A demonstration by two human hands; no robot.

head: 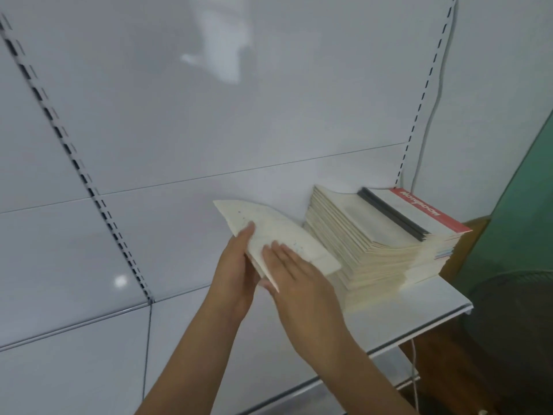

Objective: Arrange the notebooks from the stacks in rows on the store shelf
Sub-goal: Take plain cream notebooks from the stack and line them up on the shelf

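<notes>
Head view: both hands hold a small bundle of pale notebooks (pixel 269 235) above the white store shelf (pixel 404 319), tilted with its far corner toward 11 o'clock. The left hand (pixel 236 271) grips the bundle's near-left edge from beneath, fingers curled round it with the tips showing on the top cover. The right hand (pixel 296 268) lies flat on the top cover with straight fingers, pressing down, not clenched. At 3 o'clock from the bundle, just beside it, sits the stack (pixel 380 235) of notebooks on the shelf, fanned out and leaning, its uppermost cover white with a red band and a dark spine. A thin white cable (pixel 431 109) runs down the back panel at about 1 o'clock.

The notebooks look thin, light and floppy, with smooth covers likely to slide over one another. A firm hold at the spine edge, one hand below and one above, seems safest, since a loose bundle may fan apart
</notes>
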